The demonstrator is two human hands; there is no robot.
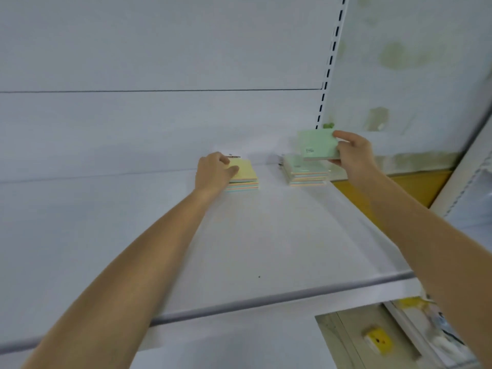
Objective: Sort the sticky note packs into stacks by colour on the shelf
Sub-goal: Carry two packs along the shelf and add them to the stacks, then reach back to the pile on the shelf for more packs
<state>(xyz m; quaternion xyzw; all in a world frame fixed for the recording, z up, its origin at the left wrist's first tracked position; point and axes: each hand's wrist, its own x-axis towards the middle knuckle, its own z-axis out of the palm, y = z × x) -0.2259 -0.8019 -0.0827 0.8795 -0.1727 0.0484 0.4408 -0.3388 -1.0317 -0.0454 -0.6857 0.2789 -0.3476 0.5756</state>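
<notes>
- Slippage is our first worry: our right hand (351, 153), right of centre in the frame, pinches a pale green square sticky note pack (318, 144) by its right edge only, tilted, above the green-topped stack (306, 170). Let go off-square, it could slide off or skew that stack.
- Our left hand (215, 173), at frame centre, lies closed over the left side of the pale yellow sticky note pack (243, 173) topping the left stack. A nudge there could push it askew.
- Both stacks show mixed pastel edges, so we judge colour mainly by the top faces; a mis-sort may hide lower down.
- The white metal shelf (266, 235) is the only holder: it bears two stacks near its back wall, well apart. No bins or trays show.
</notes>
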